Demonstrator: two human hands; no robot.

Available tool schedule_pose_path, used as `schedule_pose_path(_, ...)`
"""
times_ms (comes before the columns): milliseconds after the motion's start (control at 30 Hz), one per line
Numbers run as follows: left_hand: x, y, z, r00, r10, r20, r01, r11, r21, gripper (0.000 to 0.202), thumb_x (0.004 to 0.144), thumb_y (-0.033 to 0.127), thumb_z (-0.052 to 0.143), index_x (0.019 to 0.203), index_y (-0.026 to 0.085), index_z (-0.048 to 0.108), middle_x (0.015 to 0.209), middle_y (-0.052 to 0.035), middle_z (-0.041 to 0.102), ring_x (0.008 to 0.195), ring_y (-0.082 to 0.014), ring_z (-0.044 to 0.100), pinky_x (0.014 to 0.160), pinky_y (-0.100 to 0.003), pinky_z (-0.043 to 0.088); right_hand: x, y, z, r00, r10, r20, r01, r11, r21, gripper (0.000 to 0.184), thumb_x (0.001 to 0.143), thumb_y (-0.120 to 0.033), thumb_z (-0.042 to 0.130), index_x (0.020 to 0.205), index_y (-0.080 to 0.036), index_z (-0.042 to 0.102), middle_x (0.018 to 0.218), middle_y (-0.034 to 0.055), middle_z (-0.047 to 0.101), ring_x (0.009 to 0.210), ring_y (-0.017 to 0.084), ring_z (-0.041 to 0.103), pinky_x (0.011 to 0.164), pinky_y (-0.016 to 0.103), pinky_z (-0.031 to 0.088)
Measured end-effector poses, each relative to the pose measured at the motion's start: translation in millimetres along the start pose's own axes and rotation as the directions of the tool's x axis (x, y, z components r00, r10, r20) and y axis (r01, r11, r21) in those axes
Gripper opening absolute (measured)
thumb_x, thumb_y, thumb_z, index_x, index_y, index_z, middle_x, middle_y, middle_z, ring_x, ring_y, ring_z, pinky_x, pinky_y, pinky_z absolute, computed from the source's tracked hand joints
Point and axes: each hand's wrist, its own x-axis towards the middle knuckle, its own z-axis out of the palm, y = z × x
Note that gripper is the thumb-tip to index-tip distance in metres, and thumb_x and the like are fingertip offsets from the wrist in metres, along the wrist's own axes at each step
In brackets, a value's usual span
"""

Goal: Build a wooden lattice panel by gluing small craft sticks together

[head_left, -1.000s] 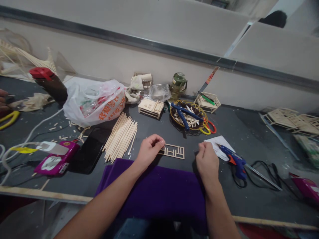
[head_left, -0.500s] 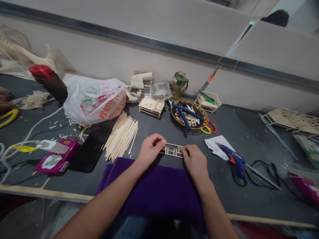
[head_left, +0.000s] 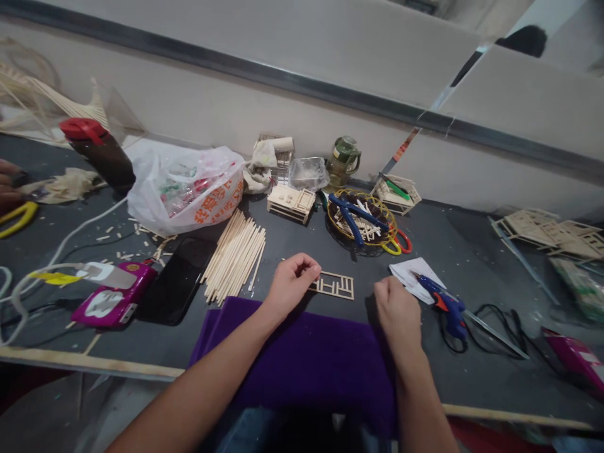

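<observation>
My left hand (head_left: 295,280) pinches the left end of a small frame of thin wooden sticks (head_left: 350,288), a flat rectangle with several short crosspieces. The fingers hide that end. My right hand (head_left: 399,311) is apart from the frame, to its right, with its fingers curled closed and nothing showing in them. Right of this hand a blue hot glue gun (head_left: 446,302) lies partly on a folded white paper (head_left: 406,272). A pile of wooden sticks (head_left: 234,258) lies left of my left hand. In front of me is a folded purple cloth (head_left: 306,365).
A yellow wire basket (head_left: 330,223) holds stick scraps and blue-handled pliers (head_left: 346,220). Small stick models (head_left: 291,202) stand behind. At left are a plastic bag (head_left: 189,195), a black phone (head_left: 177,283), a magenta box (head_left: 113,292), a red-capped bottle (head_left: 101,151) and another person's hand (head_left: 9,185).
My right hand has let go of the stick frame's right end and moved right, towards the glue gun. My left hand still holds the left end.
</observation>
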Motion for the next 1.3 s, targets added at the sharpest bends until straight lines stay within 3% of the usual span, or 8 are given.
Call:
schedule_pose_path(167, -4.9, -1.2, 8.3, 0.993, -0.024, 0.116, 0.023, 1.000, 0.007, 0.020, 0.079, 0.035, 0.063, 0.073, 0.016, 0.062, 0.066, -0.0011, 0.060, 0.056, -0.0090, 0.046, 0.052, -0.022, 0.034, -22.0, -4.2, -10.2, 0.990, -0.141, 0.031, 0.127, 0.950, 0.286, 0.034, 0.094, -0.042, 0.043, 0.068, -0.022, 0.050, 0.055, -0.0037, 0.047, 0.051, 0.013, 0.043, 0.054, 0.025, 0.030)
schedule_pose_path(300, -6.4, -3.2, 12.0, 0.987, -0.049, 0.152, 0.048, 0.999, 0.013, 0.020, 0.079, 0.034, 0.064, 0.073, 0.015, 0.062, 0.066, -0.0020, 0.061, 0.056, -0.0091, 0.047, 0.053, -0.021, 0.035, -19.8, -11.4, -2.5, 0.957, -0.287, 0.053, 0.244, 0.887, 0.393, 0.023, 0.094, -0.036, 0.045, 0.085, -0.020, 0.060, 0.081, 0.0032, 0.063, 0.074, 0.016, 0.057, 0.070, 0.026, 0.041)
schedule_pose_path(633, -0.6, -2.2, 4.9, 0.996, -0.029, 0.082, 0.031, 0.999, -0.022, 0.018, 0.078, 0.033, 0.065, 0.073, 0.016, 0.063, 0.068, -0.0017, 0.063, 0.061, -0.0108, 0.054, 0.058, -0.023, 0.042, 4.9, -22.7, 18.7, 0.877, -0.443, 0.187, 0.429, 0.896, 0.115, 0.024, 0.093, -0.025, 0.043, 0.082, -0.019, 0.064, 0.081, 0.0059, 0.060, 0.077, 0.018, 0.056, 0.069, 0.027, 0.038)
schedule_pose_path(800, -1.2, 1.7, 3.5, 0.998, -0.047, 0.050, 0.048, 0.999, -0.005, 0.016, 0.078, 0.030, 0.065, 0.071, 0.015, 0.063, 0.065, -0.0008, 0.061, 0.057, -0.0088, 0.049, 0.053, -0.021, 0.037, -0.6, -8.4, -1.0, 0.936, -0.299, 0.188, 0.232, 0.921, 0.313, 0.022, 0.094, -0.031, 0.040, 0.082, -0.020, 0.055, 0.074, 0.0016, 0.058, 0.068, 0.016, 0.053, 0.062, 0.025, 0.037)
schedule_pose_path(933, -6.1, 5.2, 7.2, 0.991, -0.091, 0.097, 0.098, 0.993, -0.069, 0.019, 0.078, 0.032, 0.068, 0.072, 0.014, 0.064, 0.066, -0.0012, 0.063, 0.056, -0.0071, 0.048, 0.052, -0.019, 0.036, -19.0, 11.8, -27.5, 0.972, -0.167, 0.166, 0.061, 0.859, 0.509, 0.030, 0.097, -0.042, 0.038, 0.080, -0.022, 0.052, 0.062, -0.0041, 0.047, 0.056, 0.013, 0.047, 0.053, 0.023, 0.036)
schedule_pose_path(1033, -13.9, 4.7, 14.6, 0.932, -0.178, 0.316, 0.246, 0.950, -0.192, 0.027, 0.074, 0.039, 0.074, 0.075, 0.013, 0.066, 0.073, -0.0038, 0.067, 0.053, -0.0059, 0.049, 0.050, -0.018, 0.039, -41.5, 3.2, -37.1, 0.967, -0.239, 0.089, 0.167, 0.859, 0.484, 0.028, 0.096, -0.038, 0.044, 0.075, -0.022, 0.054, 0.061, -0.0032, 0.051, 0.055, 0.013, 0.049, 0.053, 0.023, 0.037)
schedule_pose_path(1133, -21.9, 1.5, 19.8, 0.809, -0.275, 0.520, 0.449, 0.859, -0.245, 0.035, 0.066, 0.043, 0.081, 0.074, 0.011, 0.068, 0.069, -0.0048, 0.067, 0.053, -0.0079, 0.054, 0.048, -0.019, 0.045, -60.5, -17.1, -35.8, 0.905, -0.421, -0.066, 0.396, 0.774, 0.493, 0.014, 0.092, -0.026, 0.053, 0.082, -0.022, 0.062, 0.075, 0.0020, 0.064, 0.070, 0.016, 0.060, 0.066, 0.026, 0.045)
schedule_pose_path(1300, -27.2, -2.6, 17.4, 0.684, -0.387, 0.618, 0.621, 0.753, -0.216, 0.037, 0.054, 0.036, 0.089, 0.070, 0.009, 0.068, 0.068, -0.0058, 0.069, 0.052, -0.0090, 0.059, 0.050, -0.021, 0.051, -75.0, -32.3, -33.1, 0.822, -0.506, -0.260, 0.562, 0.649, 0.513, 0.017, 0.087, -0.011, 0.057, 0.094, -0.023, 0.068, 0.078, 0.0040, 0.064, 0.074, 0.016, 0.060, 0.066, 0.028, 0.048)
